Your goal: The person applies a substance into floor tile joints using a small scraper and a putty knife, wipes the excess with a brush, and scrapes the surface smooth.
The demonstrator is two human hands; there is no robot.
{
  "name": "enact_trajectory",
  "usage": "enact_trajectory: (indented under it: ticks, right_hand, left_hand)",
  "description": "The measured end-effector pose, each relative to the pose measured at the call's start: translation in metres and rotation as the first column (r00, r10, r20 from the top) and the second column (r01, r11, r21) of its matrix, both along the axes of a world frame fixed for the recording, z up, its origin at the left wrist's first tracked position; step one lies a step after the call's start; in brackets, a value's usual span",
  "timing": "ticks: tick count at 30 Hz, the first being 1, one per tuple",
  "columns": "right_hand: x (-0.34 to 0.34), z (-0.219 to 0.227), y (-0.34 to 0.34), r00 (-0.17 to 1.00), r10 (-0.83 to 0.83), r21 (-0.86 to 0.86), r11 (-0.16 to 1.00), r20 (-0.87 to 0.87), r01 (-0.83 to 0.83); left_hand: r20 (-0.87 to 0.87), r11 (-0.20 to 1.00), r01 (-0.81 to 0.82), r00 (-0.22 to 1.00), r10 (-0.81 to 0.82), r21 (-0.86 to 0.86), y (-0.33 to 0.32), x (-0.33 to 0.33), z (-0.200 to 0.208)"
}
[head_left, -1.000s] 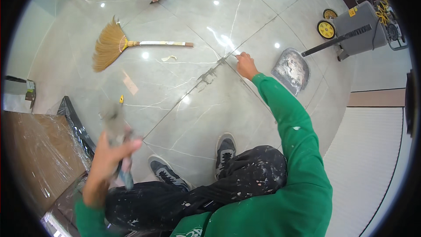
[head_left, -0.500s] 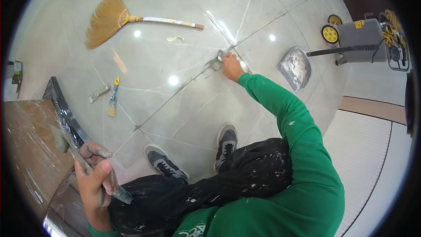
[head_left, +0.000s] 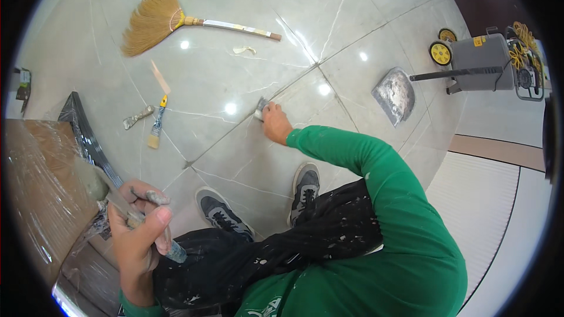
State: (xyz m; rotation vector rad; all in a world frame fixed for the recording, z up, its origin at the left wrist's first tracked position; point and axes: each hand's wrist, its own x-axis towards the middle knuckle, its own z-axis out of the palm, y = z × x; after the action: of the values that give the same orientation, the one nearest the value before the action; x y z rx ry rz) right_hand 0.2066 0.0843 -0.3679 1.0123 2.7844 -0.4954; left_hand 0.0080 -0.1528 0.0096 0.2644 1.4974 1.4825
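Small grey scraper [head_left: 261,107] lies pressed flat on tile joint.

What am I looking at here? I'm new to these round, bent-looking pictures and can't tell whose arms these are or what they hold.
The picture comes from a wide fisheye camera worn on a person's head, looking down, so straight tile joints bend near the rim. The arms belong to the wearer, who crouches on a glossy tiled floor; the shoes show below. The right hand, in a green sleeve, presses a small scraper onto a tile joint. The left hand grips a putty knife smeared with grey paste. On the floor lie a straw broom, a paintbrush, a small trowel and a flat tray of grey paste. A grey wheeled machine stands to the right.
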Motion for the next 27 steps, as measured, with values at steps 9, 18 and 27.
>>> enact_trajectory:
  ticks: [9, 18, 27]
  right_hand:
    - [-0.029, 0.006, -0.029, 0.965, 0.157, -0.384, 0.894, -0.21, -0.229]
    - [-0.012, 0.189, 0.055, 0.633, -0.361, -0.647, 0.701, -0.684, -0.299]
    - [-0.038, 0.253, 0.048, 0.146, 0.192, 0.003, 0.613, -0.97, -0.79]
  left_hand:
    - [-0.042, 0.997, 0.058, 0.997, -0.06, -0.05, 0.01, 0.016, 0.0]
    - [-0.175, 0.745, 0.314, 0.85, -0.496, -0.589, 0.034, 0.023, -0.037]
    - [-0.079, 0.725, 0.355, 0.868, -0.49, -0.59, 0.082, 0.021, -0.035]
